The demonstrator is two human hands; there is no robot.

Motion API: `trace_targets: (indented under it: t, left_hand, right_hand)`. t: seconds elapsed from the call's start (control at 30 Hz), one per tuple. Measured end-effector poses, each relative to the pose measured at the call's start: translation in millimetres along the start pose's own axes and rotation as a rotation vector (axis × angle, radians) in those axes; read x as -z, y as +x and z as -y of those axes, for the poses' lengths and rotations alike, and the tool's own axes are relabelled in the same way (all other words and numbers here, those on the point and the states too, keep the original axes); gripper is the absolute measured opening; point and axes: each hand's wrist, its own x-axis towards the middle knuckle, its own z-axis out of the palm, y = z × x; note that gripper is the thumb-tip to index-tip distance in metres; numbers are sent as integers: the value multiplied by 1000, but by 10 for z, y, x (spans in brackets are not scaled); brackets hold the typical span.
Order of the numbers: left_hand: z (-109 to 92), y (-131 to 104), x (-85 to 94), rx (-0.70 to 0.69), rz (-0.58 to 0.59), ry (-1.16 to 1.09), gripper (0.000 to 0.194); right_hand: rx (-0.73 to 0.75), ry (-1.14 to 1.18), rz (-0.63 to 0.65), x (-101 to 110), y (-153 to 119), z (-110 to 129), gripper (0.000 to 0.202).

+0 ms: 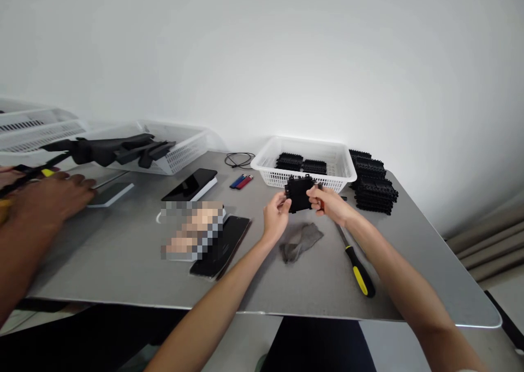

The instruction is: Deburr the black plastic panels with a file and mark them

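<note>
A flat black plastic part with toothed edges (299, 193) is raised over the table, just in front of a white basket (303, 174). My left hand (277, 214) pinches its left edge between thumb and fingers. At its right edge is my right hand (327, 202), fingers closed around a small tool with a reddish handle, its tip hidden. Below them lies a crumpled grey cloth (302, 242). Similar black parts (314, 167) lie inside the basket. To the right of the cloth rests a long tool with a black and yellow handle (361, 276).
Stacked black parts (373, 184) stand at the right. Two lighters (244, 182), a cable (239, 159) and phones (221, 246) lie left of my hands. Another person's hand (67, 195) works at the far left, by a basket of black pieces (184, 156).
</note>
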Motion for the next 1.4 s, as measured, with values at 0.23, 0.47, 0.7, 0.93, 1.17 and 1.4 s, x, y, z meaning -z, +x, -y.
trace_targets:
  t: [0.23,0.47,0.7,0.93,1.17,1.4]
  left_hand:
    - [108,45,-27,77,11,-353,46]
    - [63,29,-60,83,124,-479,53]
    - [43,41,-55,81,-2,-421,28]
    - [-82,69,22,356,76,-659,46]
    - [-61,29,-29,257,63,-419,55]
    - [-35,40,-46,219,53,-427,43]
  right_hand:
    - [-133,-115,-210,375,146,0,39]
    - [-329,207,48,319,237,-206,28]
    - [-138,294,-106,290,244,-237,37]
    - [247,39,-423,343,314,-251,37]
    - [435,-313,-526,405,340,-296,25]
    - [464,-525,-636,288,75,-62,30]
